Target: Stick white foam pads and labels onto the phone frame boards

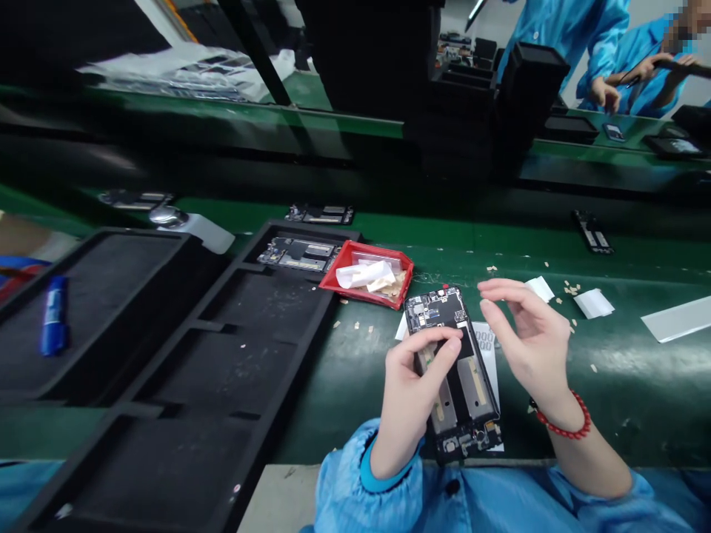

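My left hand (pixel 414 392) rests on the opened phone (pixel 452 370), fingers laid across its upper middle and pressing it against the green bench (pixel 627 377); it pins the phone rather than grips it. The phone lies flat just in front of me, inner side up, on a white sheet (pixel 489 348) printed with rows of small ovals, too small for me to read. My right hand (pixel 527 333) hovers just right of the phone, fingers loosely curled and half open; I cannot tell whether anything tiny sits between the fingertips. A red bead bracelet (pixel 563 423) circles that wrist.

Beyond the phone sits a red tray (pixel 364 277) of paper scraps. Left of it, a long black tray (pixel 222 377) holds another opened phone (pixel 300 254) in its far slot. A blue marker (pixel 54 314) lies in a second black tray; its label is unreadable. At top right, people in blue coats (pixel 572 26) are cut off by the frame.
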A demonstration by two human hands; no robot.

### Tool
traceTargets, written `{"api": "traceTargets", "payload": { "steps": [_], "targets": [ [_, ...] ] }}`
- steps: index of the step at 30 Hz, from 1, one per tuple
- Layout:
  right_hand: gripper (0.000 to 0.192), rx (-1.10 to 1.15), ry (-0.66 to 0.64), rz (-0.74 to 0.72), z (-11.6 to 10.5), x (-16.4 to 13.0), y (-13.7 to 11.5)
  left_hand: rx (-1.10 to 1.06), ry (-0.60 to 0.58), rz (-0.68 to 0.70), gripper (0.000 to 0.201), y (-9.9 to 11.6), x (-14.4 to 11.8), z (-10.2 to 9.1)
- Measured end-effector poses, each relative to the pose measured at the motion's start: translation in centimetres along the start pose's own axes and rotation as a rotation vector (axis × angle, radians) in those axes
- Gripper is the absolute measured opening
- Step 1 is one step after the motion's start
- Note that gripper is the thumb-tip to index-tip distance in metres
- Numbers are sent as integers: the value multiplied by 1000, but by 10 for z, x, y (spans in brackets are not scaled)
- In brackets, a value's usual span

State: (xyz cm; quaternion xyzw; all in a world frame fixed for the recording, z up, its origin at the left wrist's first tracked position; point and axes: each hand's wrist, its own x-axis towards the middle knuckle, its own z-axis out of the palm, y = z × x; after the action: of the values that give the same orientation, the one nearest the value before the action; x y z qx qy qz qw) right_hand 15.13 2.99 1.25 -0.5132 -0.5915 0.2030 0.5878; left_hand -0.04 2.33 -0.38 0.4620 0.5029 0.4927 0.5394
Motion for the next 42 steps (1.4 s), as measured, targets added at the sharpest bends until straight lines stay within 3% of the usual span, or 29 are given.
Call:
{"api": "traceTargets", "payload": {
  "steps": [3,10,16,25,28,32,36,39,42],
  "targets": [
    [11,-52,37,-41,10,4,0,52,-5,57,6,1,-7,3],
    [12,-352,112,-282,23,6,9,84,6,172,12,2,-14,12],
    [12,-484,122,-392,24,6,14,128,-11,144,4,7,-9,11],
    [13,-572,85,-412,19,7,16,142,-66,52,6,7,-9,8],
    [11,-463,-70,-353,0,16,14,111,-114,-2,7,6,-5,3],
    [7,-148,-461,-196,-34,32,-5,-16,-226,-97,11,6,0,-4],
    [7,-149,-824,-238,-49,43,-23,-67,-265,-135,15,9,3,-7],
    [12,-286,-940,-320,-47,48,-24,-74,-270,-161,16,11,2,-6],
    [19,-424,-932,-473,-44,50,-22,-72,-267,-209,17,11,2,-6]
  ]
}}
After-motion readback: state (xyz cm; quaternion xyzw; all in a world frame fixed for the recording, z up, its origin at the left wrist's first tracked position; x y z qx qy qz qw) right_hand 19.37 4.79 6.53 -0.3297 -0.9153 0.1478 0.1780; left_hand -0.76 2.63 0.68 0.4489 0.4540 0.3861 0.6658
